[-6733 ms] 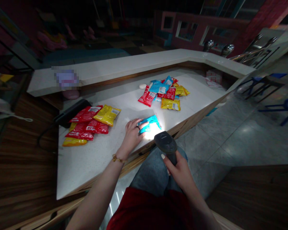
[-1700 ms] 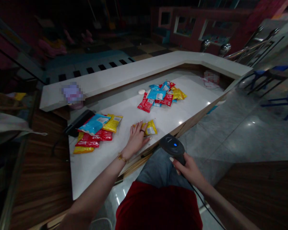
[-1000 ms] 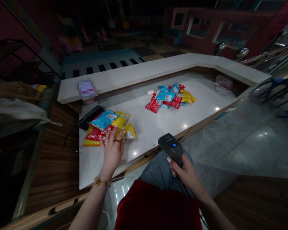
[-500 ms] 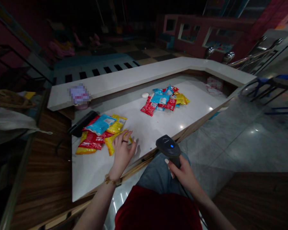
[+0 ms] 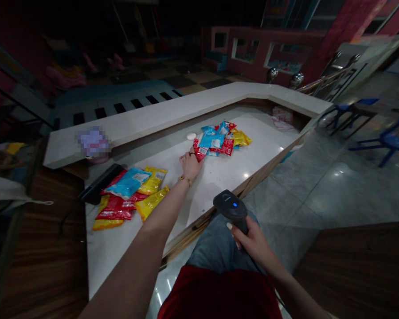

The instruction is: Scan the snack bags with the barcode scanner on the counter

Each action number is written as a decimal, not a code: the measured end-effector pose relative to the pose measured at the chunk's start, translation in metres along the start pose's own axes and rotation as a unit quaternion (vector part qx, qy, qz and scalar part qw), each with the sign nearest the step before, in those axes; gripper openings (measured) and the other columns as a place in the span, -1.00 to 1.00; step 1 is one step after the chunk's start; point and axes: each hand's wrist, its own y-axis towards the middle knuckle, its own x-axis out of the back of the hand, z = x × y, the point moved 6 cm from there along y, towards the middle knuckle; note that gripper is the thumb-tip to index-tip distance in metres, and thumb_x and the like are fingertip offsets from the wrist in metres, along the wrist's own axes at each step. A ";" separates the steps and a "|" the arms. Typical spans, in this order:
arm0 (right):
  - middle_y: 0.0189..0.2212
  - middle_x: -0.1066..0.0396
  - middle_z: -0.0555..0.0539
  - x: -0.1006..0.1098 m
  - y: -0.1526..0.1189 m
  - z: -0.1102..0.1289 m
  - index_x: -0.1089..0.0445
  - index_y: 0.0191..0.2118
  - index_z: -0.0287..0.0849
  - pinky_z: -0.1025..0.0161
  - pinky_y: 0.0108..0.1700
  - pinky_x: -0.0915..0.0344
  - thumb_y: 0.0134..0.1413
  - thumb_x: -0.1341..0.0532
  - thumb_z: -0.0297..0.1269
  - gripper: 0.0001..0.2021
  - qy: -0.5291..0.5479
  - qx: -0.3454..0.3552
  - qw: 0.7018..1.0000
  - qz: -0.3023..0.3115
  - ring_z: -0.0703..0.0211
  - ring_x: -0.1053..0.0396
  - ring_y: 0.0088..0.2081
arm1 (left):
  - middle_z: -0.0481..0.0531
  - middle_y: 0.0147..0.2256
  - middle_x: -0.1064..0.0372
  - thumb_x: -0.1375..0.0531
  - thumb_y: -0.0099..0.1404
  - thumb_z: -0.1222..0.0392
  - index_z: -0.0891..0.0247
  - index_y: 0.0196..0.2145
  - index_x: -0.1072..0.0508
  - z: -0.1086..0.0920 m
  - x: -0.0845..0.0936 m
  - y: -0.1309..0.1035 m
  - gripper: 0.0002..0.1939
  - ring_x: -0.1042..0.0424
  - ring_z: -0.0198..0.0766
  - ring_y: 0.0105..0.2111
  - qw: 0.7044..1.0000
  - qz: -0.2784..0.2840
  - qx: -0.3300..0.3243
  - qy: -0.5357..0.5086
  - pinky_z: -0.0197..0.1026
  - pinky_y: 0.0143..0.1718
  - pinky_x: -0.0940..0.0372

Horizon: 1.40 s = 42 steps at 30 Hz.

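My left hand reaches across the white desk to a red packet at the near left edge of the far pile, its fingers closed on that packet's edge. Blue, red and yellow packets make up this pile, with a blue packet on top. My right hand grips a black handheld scanner with a lit blue light, over my lap. A second pile lies at the left, where a blue packet rests over red ones and yellow ones.
A raised white ledge runs along the desk's far side. A black device stands by the left pile. Near the far pile is a white rounded object. Blue stools stand on the floor at the right.
My left hand has moved from the yellow packet in the left pile, forward and right to the far pile, and closed on a red packet. The camera view has shifted slightly; my right hand still holds the scanner.
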 end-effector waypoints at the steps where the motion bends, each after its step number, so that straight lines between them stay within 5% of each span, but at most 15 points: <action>1: -0.68 -0.24 0.18 0.000 0.000 -0.001 -0.32 -0.27 -0.04 0.32 -0.59 -0.27 0.24 -0.34 0.16 -0.61 0.010 -0.006 1.000 0.004 0.23 -0.26 -0.69 | 0.53 0.23 -0.41 -0.24 0.43 0.12 0.50 0.42 -0.26 0.004 0.002 -0.009 -0.30 -0.37 0.28 0.29 1.000 0.000 0.004 0.009 0.21 0.40 -0.07; 6: -0.66 -0.27 0.17 0.000 0.002 -0.007 -0.34 -0.25 -0.05 0.33 -0.57 -0.27 0.23 -0.38 0.16 -0.61 0.035 -0.025 0.999 0.014 0.23 -0.27 -0.67 | 0.49 0.11 -0.49 -0.24 0.44 0.03 0.47 0.38 -0.35 0.030 0.006 -0.084 -0.32 -0.43 0.34 0.17 0.998 -0.020 -0.010 0.054 0.28 0.29 -0.18; 9: -0.63 -0.30 0.16 -0.002 0.007 -0.009 -0.37 -0.22 -0.06 0.33 -0.58 -0.25 0.22 -0.38 0.15 -0.61 0.035 -0.023 0.999 0.010 0.23 -0.29 -0.67 | 0.40 0.19 -0.46 -0.30 0.42 0.06 0.33 0.44 -0.31 0.037 0.000 -0.131 -0.28 -0.42 0.28 0.20 0.998 -0.042 -0.045 0.035 0.28 0.32 -0.18; 13: -0.60 -0.30 0.14 -0.008 0.013 -0.010 -0.41 -0.16 -0.08 0.31 -0.59 -0.23 0.23 -0.34 0.08 -0.67 0.010 -0.003 1.000 0.008 0.20 -0.28 -0.65 | 0.36 0.27 -0.42 -0.31 0.45 0.07 0.27 0.48 -0.24 0.037 -0.013 -0.165 -0.26 -0.38 0.19 0.28 0.993 -0.076 -0.091 -0.017 0.28 0.41 -0.12; 19: -0.56 -0.33 0.10 -0.011 0.015 -0.005 -0.46 -0.11 -0.13 0.28 -0.53 -0.27 0.22 -0.27 -0.01 -0.70 -0.065 0.033 0.997 0.000 0.14 -0.32 -0.59 | 0.36 0.30 -0.40 -0.29 0.46 0.10 0.27 0.49 -0.22 0.036 -0.021 -0.168 -0.27 -0.36 0.17 0.32 0.990 -0.077 -0.110 -0.036 0.36 0.48 -0.02; 42: -0.55 -0.43 0.03 -0.011 0.010 -0.012 -0.49 0.03 -0.19 0.25 -0.54 -0.33 0.25 -0.25 0.00 -0.61 -0.082 0.020 0.996 -0.012 0.03 -0.43 -0.57 | 0.35 0.32 -0.40 -0.30 0.45 0.13 0.25 0.49 -0.25 0.036 -0.018 -0.170 -0.27 -0.36 0.18 0.33 0.987 -0.100 -0.119 -0.050 0.38 0.50 0.03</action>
